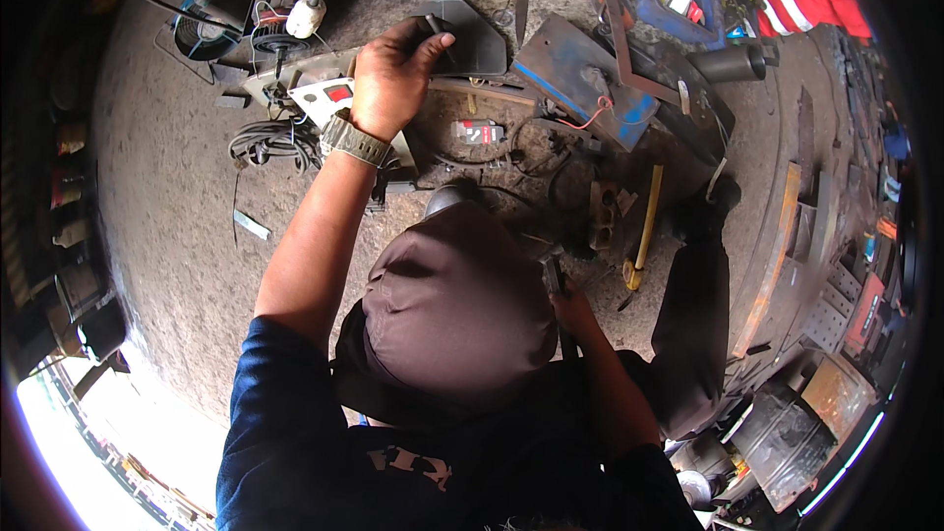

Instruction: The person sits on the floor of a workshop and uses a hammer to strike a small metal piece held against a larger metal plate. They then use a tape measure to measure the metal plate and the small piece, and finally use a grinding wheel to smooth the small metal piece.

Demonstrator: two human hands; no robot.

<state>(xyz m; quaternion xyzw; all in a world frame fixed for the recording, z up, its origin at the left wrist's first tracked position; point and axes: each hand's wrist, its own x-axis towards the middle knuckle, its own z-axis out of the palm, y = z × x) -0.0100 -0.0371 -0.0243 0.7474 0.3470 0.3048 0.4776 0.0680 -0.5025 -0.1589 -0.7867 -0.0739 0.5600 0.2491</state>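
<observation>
My left hand (390, 79), with a watch (354, 142) on its wrist, reaches out to a dark, flat metal plate (480, 44) on the floor. Its fingers are closed on a short dark rod (435, 26), held tilted over the plate's left part. Close beside my right knee, my right hand (572, 307) is wrapped round a dark bar-like handle (556, 275). My leg and the shadow hide the rest of that tool, so its kind does not show. To the right of this hand lies a long yellow tool (646, 226).
Left of the plate stand a machine with a white panel (320, 98) and a coiled cable (270, 143). A blue-edged steel plate (580, 79) and a blue tray (678, 20) lie ahead right. A small box (478, 132) rests before my knees. Metal strips (772, 256) line the right.
</observation>
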